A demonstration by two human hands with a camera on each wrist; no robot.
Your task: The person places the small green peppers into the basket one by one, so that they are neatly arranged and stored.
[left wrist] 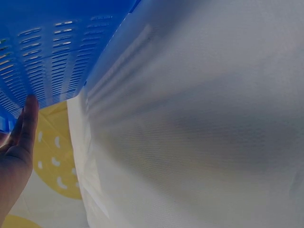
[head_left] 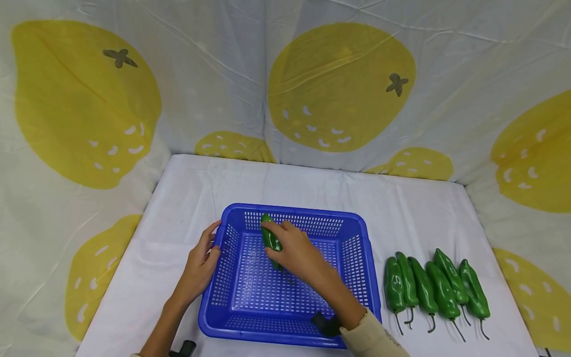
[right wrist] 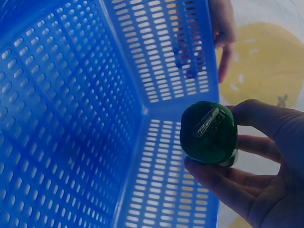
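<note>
Over the back left part of a blue plastic basket (head_left: 285, 338), my right hand (head_left: 299, 250) holds a green chili pepper (head_left: 270, 238) between thumb and fingers. In the right wrist view the pepper (right wrist: 209, 133) is seen end-on, its stem end facing the camera, with the thumb and fingers of the right hand (right wrist: 256, 166) around it. My left hand (head_left: 202, 265) touches the basket's left side from outside. In the left wrist view, the fingers of that hand (left wrist: 21, 137) lie fairly straight against the slotted outer wall (left wrist: 52, 57).
Several green chili peppers (head_left: 426, 287) lie side by side on the white cloth (head_left: 308, 186) right of the basket, stems toward me. A white curtain with yellow lemon prints (head_left: 341, 89) encloses the table at the back and sides.
</note>
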